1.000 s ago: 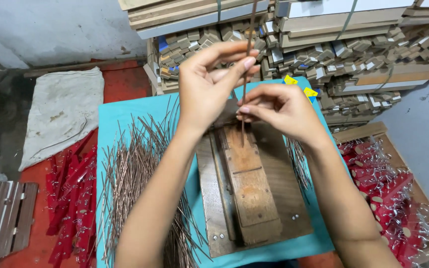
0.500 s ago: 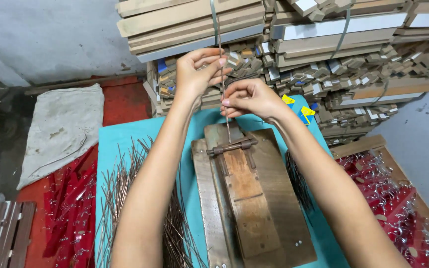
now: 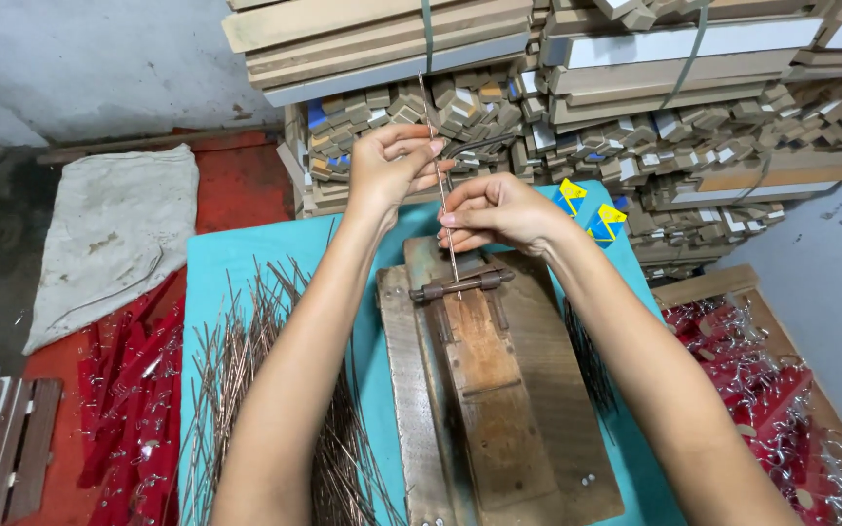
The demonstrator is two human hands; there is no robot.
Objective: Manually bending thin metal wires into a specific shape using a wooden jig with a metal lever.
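A: Centre frame, just above the middle: one thin metal rod [image 3: 443, 200] stands almost upright, its lower tip at the metal crossbar [image 3: 460, 285] on the wooden jig [image 3: 484, 390].

B: And the hands?

A: Both pinched on it. The left hand [image 3: 389, 168] grips the rod higher up between thumb and fingertips; the right hand [image 3: 499, 209] is closed on it lower down, just above the crossbar. The two sit close together, one above the other.

B: How far along does the work look?

A: I'd call it well under way, not close to done. A big loose heap of straight rods [image 3: 255, 390] lies on the teal table [image 3: 221, 263] at lower left, so plenty looks unworked. To the far lower left lie red pieces with wire fittings [image 3: 129, 409], and there's a wooden crate [image 3: 723, 284] of similar red pieces [image 3: 782, 390] at lower right.

B: Anything crowding the jig?

A: The rods fan out right up to the left forearm, and a smaller dark bunch of rods [image 3: 587, 356] lies at the jig's right edge. Behind, across the top, stacked wooden boards [image 3: 382, 39] and bundled blocks [image 3: 694, 127] wall things in. A grey sack [image 3: 114, 239] lies at upper left. Nothing sits on the crossbar itself beyond the rod.
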